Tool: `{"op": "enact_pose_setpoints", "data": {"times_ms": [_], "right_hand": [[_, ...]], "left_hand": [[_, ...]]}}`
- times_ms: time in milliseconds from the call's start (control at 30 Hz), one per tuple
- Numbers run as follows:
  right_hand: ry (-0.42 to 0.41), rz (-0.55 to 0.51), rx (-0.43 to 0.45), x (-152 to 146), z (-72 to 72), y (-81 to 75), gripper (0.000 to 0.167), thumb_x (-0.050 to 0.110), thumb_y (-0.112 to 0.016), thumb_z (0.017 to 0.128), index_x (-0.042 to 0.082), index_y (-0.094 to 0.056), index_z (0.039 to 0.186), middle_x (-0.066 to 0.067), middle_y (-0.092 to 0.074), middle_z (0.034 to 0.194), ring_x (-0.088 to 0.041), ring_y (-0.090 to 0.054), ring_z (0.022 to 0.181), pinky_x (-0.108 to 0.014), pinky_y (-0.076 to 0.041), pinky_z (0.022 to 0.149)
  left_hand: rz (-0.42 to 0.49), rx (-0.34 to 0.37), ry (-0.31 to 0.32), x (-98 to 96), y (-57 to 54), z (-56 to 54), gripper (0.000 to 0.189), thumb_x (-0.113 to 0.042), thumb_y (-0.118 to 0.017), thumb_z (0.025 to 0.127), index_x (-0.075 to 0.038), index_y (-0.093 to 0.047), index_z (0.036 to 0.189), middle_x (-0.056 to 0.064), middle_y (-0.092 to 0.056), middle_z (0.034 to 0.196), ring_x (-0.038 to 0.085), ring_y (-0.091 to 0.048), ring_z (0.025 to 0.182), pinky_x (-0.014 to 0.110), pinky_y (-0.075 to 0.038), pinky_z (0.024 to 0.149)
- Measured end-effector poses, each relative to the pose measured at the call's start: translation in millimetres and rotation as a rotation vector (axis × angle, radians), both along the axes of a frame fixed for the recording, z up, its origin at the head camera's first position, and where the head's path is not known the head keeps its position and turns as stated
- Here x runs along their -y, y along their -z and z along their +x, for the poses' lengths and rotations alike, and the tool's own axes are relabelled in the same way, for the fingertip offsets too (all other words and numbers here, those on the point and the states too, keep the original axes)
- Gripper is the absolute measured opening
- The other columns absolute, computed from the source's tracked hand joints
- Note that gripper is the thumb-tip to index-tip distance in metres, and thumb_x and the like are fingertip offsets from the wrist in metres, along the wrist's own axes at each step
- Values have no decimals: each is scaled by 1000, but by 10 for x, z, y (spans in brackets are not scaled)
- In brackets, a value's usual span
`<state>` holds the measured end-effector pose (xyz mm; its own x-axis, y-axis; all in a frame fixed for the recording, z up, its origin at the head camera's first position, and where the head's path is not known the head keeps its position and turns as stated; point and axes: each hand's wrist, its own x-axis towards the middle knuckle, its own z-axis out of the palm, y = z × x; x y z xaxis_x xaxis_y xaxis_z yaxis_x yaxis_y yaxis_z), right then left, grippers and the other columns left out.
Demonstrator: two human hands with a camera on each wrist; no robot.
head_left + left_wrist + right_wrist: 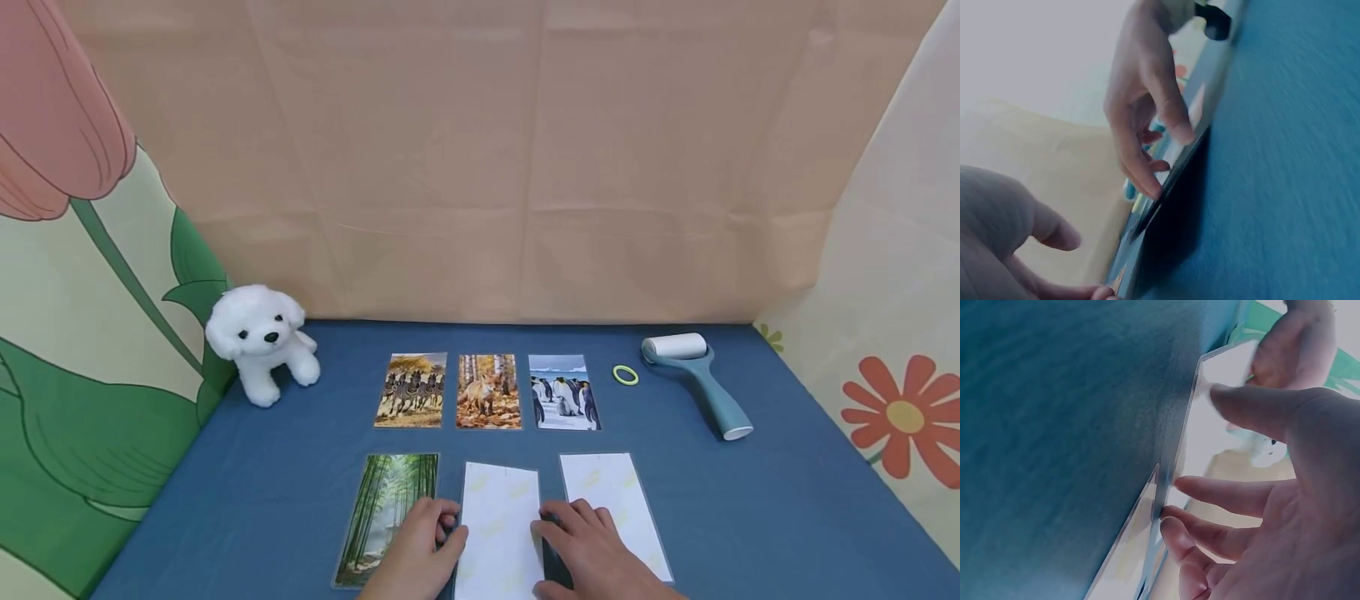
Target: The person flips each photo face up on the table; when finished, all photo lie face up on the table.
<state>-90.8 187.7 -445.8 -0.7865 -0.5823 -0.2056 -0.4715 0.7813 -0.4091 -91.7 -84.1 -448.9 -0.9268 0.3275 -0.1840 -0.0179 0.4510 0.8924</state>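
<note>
A white-backed card [500,533] with faint yellow marks lies between my hands in the head view. My left hand [420,546] is at its left edge, partly over the bamboo-forest picture card [397,492]. On the right edge my right hand [592,550] touches it with fingertips. The right wrist view shows the right hand's thumb [1247,409] apart from its fingers. In the left wrist view the left hand [1016,237] has thumb and fingers apart. A second white-backed card [618,508] lies on the right, partly behind the right hand.
Picture cards of horses [411,392], a fox [487,393] and penguins [564,393] form a row behind. Further right are a yellow-green ring [626,375] and a lint roller [701,379]. A white plush dog [262,342] sits at the back left of the blue-covered table [247,492].
</note>
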Motion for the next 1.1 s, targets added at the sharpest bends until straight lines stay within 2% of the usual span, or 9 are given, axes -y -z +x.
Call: {"op": "enact_pose_setpoints", "data": {"times_ms": [133,233,367,467,600,733,833,1000,1100], "right_hand": [[61,-78,51,6,-12,-6,66,64,-52,97,12,-61,137,-5,-58,132,-23,-50,111,-46,-40,87],[129,-178,129,1,-36,5,66,60,-43,103,7,-59,138,-6,-61,130,-23,-52,109,-50,-39,89],[220,-309,260,-15,-57,-28,66,55,-34,107,3,-53,144,-8,-60,135,-27,-54,117,-61,-35,96],[268,-416,364,-45,-63,-51,66,53,-31,108,3,-47,149,-13,-59,135,-35,-56,119,-66,-36,97],[325,-495,502,-107,-93,-39,74,58,-28,107,0,-37,153,-18,-59,133,-36,-61,115,-59,-46,94],[376,-531,550,-122,-101,-76,76,59,-32,106,0,-37,153,-20,-54,141,-38,-55,126,-61,-43,99],[414,-577,536,-145,-107,-72,71,55,-37,106,0,-41,151,-22,-52,143,-44,-49,131,-68,-37,101],[431,-579,511,-334,-215,189,71,63,-41,102,11,-45,150,-10,-60,136,-26,-60,119,-56,-47,98],[424,-619,483,-392,-181,181,67,60,-42,103,10,-46,148,-8,-63,128,-22,-63,104,-45,-53,87]], "left_hand": [[137,47,-48,-65,-91,20,35,-23,-56,105,3,-55,128,6,-56,108,21,-55,93,40,-48,76],[263,77,-29,-140,-142,55,41,-29,-53,107,0,-49,135,9,-56,117,22,-59,101,42,-51,79],[411,86,81,-243,-138,56,44,-30,-48,109,-1,-41,142,14,-52,131,26,-58,113,41,-53,82],[434,51,201,-307,-35,-1,44,-31,-43,111,-3,-40,145,14,-49,139,27,-56,120,39,-54,85],[344,12,303,-405,127,-63,44,-39,-39,111,-14,-46,147,5,-50,143,19,-56,123,37,-53,89],[246,-16,319,-519,86,5,42,-36,-41,111,-14,-52,145,3,-53,130,10,-56,109,32,-50,84],[173,-62,331,-574,55,43,41,-28,-45,109,-6,-55,142,4,-52,120,11,-52,100,32,-48,80],[26,-72,364,-611,117,45,44,-32,-55,104,-5,-60,138,2,-50,117,12,-42,99,39,-44,83],[-69,-82,396,-622,145,48,48,-38,-61,100,-8,-59,139,-1,-46,117,10,-37,97,38,-42,81]]}}
